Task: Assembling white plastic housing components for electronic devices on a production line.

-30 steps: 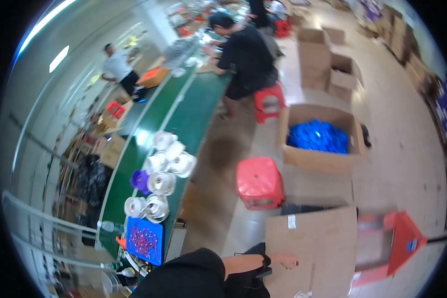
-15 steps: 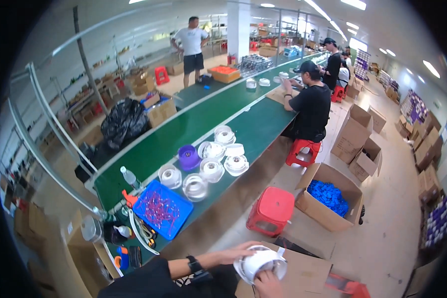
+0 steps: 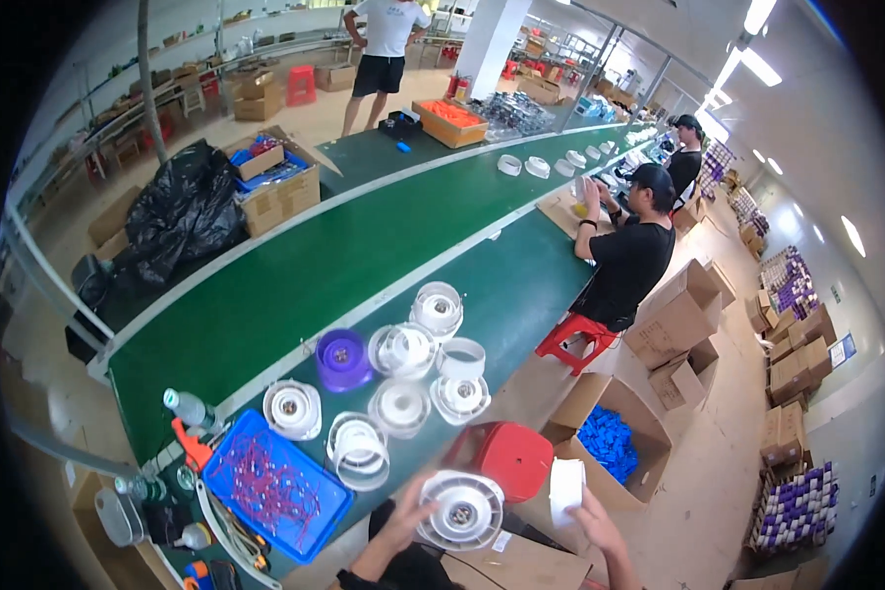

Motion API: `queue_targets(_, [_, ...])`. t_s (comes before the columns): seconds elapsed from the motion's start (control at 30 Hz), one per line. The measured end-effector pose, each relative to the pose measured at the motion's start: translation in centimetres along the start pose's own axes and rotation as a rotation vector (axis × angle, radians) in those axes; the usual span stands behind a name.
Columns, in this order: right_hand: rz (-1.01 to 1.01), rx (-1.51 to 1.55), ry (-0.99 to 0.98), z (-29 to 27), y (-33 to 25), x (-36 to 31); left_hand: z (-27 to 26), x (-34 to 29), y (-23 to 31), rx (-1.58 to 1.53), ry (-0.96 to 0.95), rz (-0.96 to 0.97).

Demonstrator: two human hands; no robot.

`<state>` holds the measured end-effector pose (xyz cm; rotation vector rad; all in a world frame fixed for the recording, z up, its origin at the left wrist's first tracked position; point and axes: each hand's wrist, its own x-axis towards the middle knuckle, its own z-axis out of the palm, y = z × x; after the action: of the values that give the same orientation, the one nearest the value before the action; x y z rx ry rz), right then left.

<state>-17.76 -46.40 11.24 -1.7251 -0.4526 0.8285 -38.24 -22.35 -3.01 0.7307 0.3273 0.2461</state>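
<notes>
Left hand (image 3: 404, 519) grips a round white housing (image 3: 462, 513); apart at three o'clock, right hand (image 3: 594, 521) pinches a white ring (image 3: 564, 490), long side twelve-to-six.

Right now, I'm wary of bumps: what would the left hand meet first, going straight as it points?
Past the white part it holds, the left hand would probably meet the red stool; depth is unclear.

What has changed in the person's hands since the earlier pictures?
The left hand and right hand, together at white parts half a second ago, have moved apart, left holding a round white housing, right a white ring. The blue tray and purple housing stayed put.
</notes>
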Motion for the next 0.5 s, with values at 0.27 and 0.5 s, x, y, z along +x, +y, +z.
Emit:
queue_targets(0.27, [0.241,-0.41,-0.232,-4.2,-1.7,8.8,1.8,5.0,3.2,0.147,0.032,0.094])
queue_targets(0.5, [-0.007,-0.813,-0.212,-6.7,-2.0,14.9,-1.5,11.0,1.0,0.178,0.046,0.327])
